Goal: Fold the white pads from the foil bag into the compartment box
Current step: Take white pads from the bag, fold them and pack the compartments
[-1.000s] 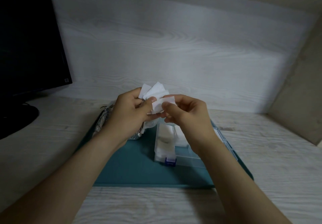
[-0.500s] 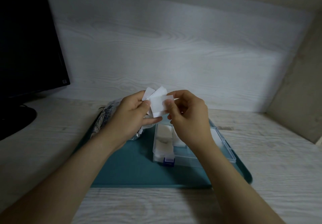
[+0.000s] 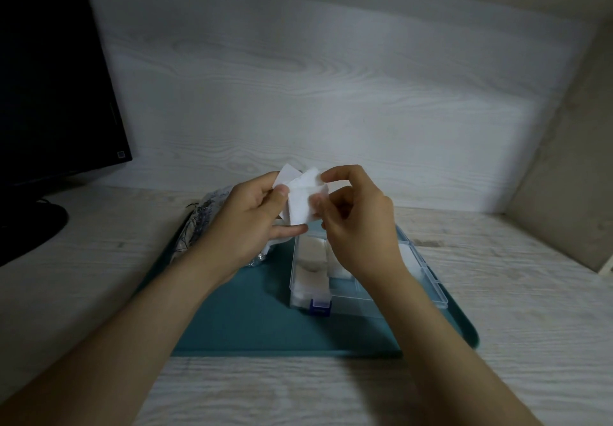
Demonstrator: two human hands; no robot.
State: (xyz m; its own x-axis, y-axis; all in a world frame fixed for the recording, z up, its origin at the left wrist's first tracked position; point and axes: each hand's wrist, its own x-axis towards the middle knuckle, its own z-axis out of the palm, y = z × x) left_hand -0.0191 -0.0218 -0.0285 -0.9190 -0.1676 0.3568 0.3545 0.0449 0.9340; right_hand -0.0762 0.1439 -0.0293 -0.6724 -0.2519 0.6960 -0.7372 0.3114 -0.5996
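Observation:
Above the teal tray (image 3: 252, 326) I hold a small bunch of white pads (image 3: 300, 201) between both hands. My left hand (image 3: 247, 223) grips the bunch from the left, thumb on top. My right hand (image 3: 356, 223) pinches the front pad at its right edge with thumb and fingertips. The clear compartment box (image 3: 368, 299) lies open on the tray under my right hand, with white pads in its left compartments (image 3: 311, 260). The crumpled foil bag (image 3: 205, 220) lies behind my left wrist, mostly hidden.
A black monitor (image 3: 53, 87) on its stand fills the left edge of the pale wooden desk (image 3: 99, 260). A white wood-grain wall is behind and a beige wall closes the right. The box has a blue latch (image 3: 320, 306) at its front.
The right hand's thumb and fingers have slid along the front pad and turned it flatter toward me. Both hands stay above the box at about the same height.

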